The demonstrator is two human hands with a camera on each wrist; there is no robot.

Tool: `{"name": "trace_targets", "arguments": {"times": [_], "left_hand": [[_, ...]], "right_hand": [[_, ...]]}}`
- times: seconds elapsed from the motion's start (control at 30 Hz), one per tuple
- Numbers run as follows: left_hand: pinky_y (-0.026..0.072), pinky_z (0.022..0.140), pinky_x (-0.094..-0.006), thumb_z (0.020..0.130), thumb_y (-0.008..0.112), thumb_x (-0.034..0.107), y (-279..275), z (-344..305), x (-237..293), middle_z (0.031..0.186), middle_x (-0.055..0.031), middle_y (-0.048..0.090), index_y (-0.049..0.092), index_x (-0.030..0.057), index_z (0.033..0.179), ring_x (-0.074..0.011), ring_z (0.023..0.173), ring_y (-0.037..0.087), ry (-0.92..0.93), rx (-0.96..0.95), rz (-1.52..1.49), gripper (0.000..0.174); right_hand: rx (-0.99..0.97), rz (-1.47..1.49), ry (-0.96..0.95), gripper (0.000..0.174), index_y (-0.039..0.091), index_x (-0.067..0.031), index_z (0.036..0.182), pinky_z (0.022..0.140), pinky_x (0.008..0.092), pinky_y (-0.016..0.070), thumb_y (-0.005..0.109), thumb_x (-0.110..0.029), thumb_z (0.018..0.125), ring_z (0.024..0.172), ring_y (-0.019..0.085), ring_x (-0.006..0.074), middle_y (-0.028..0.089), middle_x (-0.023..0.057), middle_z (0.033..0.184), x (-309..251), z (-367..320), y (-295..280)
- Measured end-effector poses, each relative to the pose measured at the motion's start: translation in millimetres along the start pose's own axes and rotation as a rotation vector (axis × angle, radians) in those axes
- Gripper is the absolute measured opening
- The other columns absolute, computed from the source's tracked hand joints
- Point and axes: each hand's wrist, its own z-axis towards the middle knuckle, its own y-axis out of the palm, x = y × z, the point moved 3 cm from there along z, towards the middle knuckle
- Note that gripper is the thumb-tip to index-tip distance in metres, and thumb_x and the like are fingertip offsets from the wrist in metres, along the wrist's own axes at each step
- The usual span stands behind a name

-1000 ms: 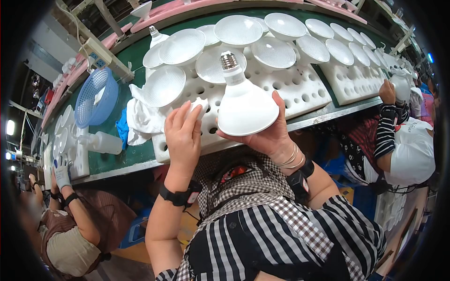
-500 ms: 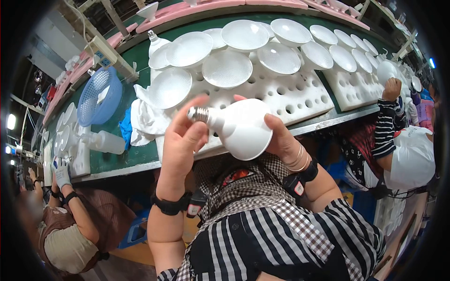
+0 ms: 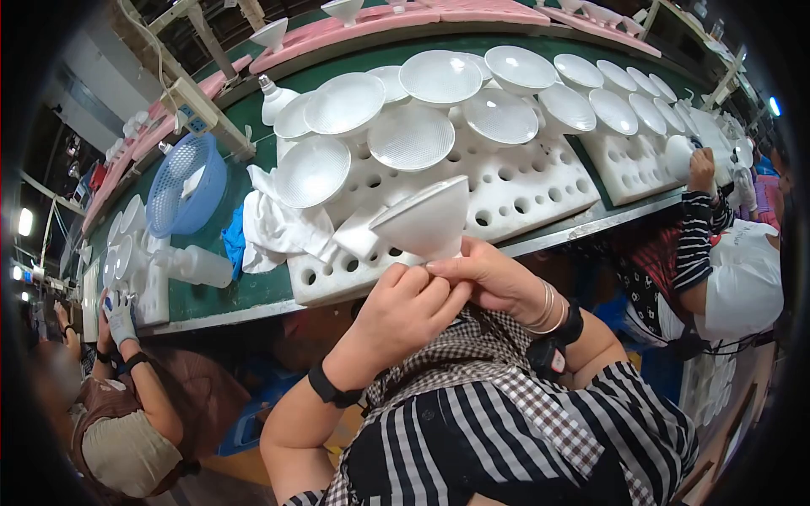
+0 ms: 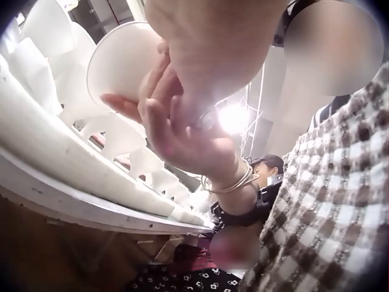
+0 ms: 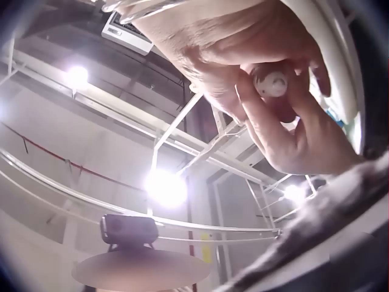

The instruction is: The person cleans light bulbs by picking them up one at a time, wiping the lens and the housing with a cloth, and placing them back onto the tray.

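Both hands hold one white reflector lamp point(image 3: 426, 221) just above the near edge of a holed foam block point(image 3: 540, 181), its wide face tilted up and away. The left hand point(image 3: 401, 316) has its fingers curled at the narrow base; the right hand point(image 3: 499, 280) grips the neck beside it, thumb on top. Fingers hide the base in the head view. In the right wrist view the base's round end point(image 5: 271, 84) shows between the right hand point(image 5: 237, 39) and the left hand point(image 5: 295, 137). The left wrist view shows the lamp's white cone point(image 4: 121, 64) beyond the right hand point(image 4: 182, 134).
Several lamps point(image 3: 411, 137) stand face up in the foam. To the left are a white cloth point(image 3: 283, 223), a blue basket point(image 3: 187, 185) and a white bottle point(image 3: 202, 266). People work at both sides; a metal-edged green bench point(image 3: 228, 312) runs across.
The lamp has turned from face down, through sideways, to face up and away. The left hand has let go of a small white piece and come over to the lamp's base; the right hand has shifted to the neck.
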Motion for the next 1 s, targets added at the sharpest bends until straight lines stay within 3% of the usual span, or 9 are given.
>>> {"name": "trace_targets", "arguments": {"times": [0.07, 0.13, 0.23, 0.33, 0.4, 0.43, 0.5, 0.83, 1.0], "left_hand": [[0.0452, 0.068, -0.0336, 0.072, 0.068, 0.010, -6, -2, 0, 0.092, -0.0023, 0.062, 0.070, 0.0068, 0.108, -0.0173, 0.074, 0.057, -0.051, 0.079, -0.114, 0.036], [0.0488, 0.072, -0.0356, 0.070, 0.071, 0.000, -19, -10, -9, 0.106, -0.0065, 0.069, 0.070, 0.0048, 0.109, -0.0212, 0.082, 0.064, -0.208, 0.259, -0.258, 0.039], [0.0498, 0.069, -0.0314, 0.081, 0.065, -0.006, -36, -9, -30, 0.098, -0.0096, 0.070, 0.072, -0.0003, 0.105, -0.0219, 0.079, 0.065, -0.623, 0.551, -0.196, 0.026], [0.0488, 0.070, -0.0272, 0.083, 0.065, -0.005, -33, -20, -42, 0.102, -0.0096, 0.071, 0.072, -0.0009, 0.106, -0.0181, 0.082, 0.065, -0.815, 0.355, -0.659, 0.024], [0.0487, 0.070, -0.0261, 0.084, 0.065, -0.004, -35, -26, -45, 0.102, -0.0089, 0.071, 0.072, -0.0004, 0.106, -0.0160, 0.083, 0.064, -0.807, 0.292, -0.636, 0.023], [0.0485, 0.070, -0.0250, 0.085, 0.065, -0.003, -34, -29, -45, 0.103, -0.0083, 0.071, 0.073, 0.0001, 0.106, -0.0139, 0.084, 0.064, -0.793, 0.228, -0.620, 0.022], [0.0485, 0.071, -0.0246, 0.086, 0.065, -0.003, -33, -34, -46, 0.104, -0.0081, 0.071, 0.073, 0.0001, 0.106, -0.0134, 0.085, 0.064, -0.826, 0.234, -0.724, 0.022], [0.0498, 0.074, -0.0237, 0.086, 0.065, -0.003, -33, -42, -43, 0.110, -0.0083, 0.069, 0.073, 0.0006, 0.110, -0.0122, 0.090, 0.063, -0.858, 0.239, -0.977, 0.026], [0.0515, 0.074, -0.0230, 0.086, 0.064, -0.004, -30, -43, -42, 0.110, -0.0082, 0.068, 0.072, 0.0003, 0.109, -0.0119, 0.091, 0.064, -0.909, 0.223, -0.964, 0.025]], "right_hand": [[0.118, -0.116, -0.068, 0.036, 0.055, -0.0019, 0.116, 0.057, 0.0198, 0.0455, 0.074, -0.014, 0.089, 0.069, 0.058, 0.0070, 0.060, 0.0006, 0.085, -1, 0, -11], [0.143, -0.175, -0.057, 0.037, 0.054, -0.0014, 0.117, 0.051, 0.0200, 0.0419, 0.074, -0.014, 0.089, 0.061, 0.055, 0.0066, 0.059, 0.0003, 0.080, -7, -7, -9], [0.210, -0.358, -0.039, 0.041, 0.052, -0.0007, 0.118, 0.039, 0.0216, 0.0340, 0.075, -0.016, 0.088, 0.043, 0.045, 0.0060, 0.056, -0.0008, 0.071, -12, -12, -4], [0.157, -0.527, -0.017, 0.049, 0.052, -0.0001, 0.123, 0.048, 0.0222, 0.0437, 0.077, -0.018, 0.085, 0.055, 0.056, 0.0083, 0.062, 0.0031, 0.082, -16, -17, 3], [0.177, -0.735, -0.072, 0.060, 0.050, 0.0010, 0.131, 0.069, 0.0278, 0.0533, 0.078, -0.018, 0.081, 0.080, 0.066, 0.0158, 0.066, 0.0101, 0.101, -19, -21, 10], [0.177, -0.729, -0.069, 0.060, 0.050, 0.0010, 0.131, 0.069, 0.0278, 0.0533, 0.078, -0.018, 0.081, 0.080, 0.066, 0.0158, 0.066, 0.0101, 0.101, -15, -22, 9], [0.142, -0.860, -0.217, 0.068, 0.047, 0.0013, 0.136, 0.090, 0.0338, 0.0504, 0.078, -0.018, 0.079, 0.104, 0.064, 0.0233, 0.065, 0.0150, 0.116, -13, -23, 7], [0.135, -0.907, -0.218, 0.070, 0.047, 0.0020, 0.136, 0.094, 0.0370, 0.0487, 0.079, -0.020, 0.078, 0.109, 0.064, 0.0307, 0.065, 0.0203, 0.117, -8, -20, 1], [0.204, -1.120, -0.276, 0.086, 0.033, -0.0021, 0.149, 0.090, 0.0409, 0.0512, 0.077, -0.021, 0.078, 0.103, 0.066, 0.0397, 0.067, 0.0263, 0.110, -11, -19, 1]]}}
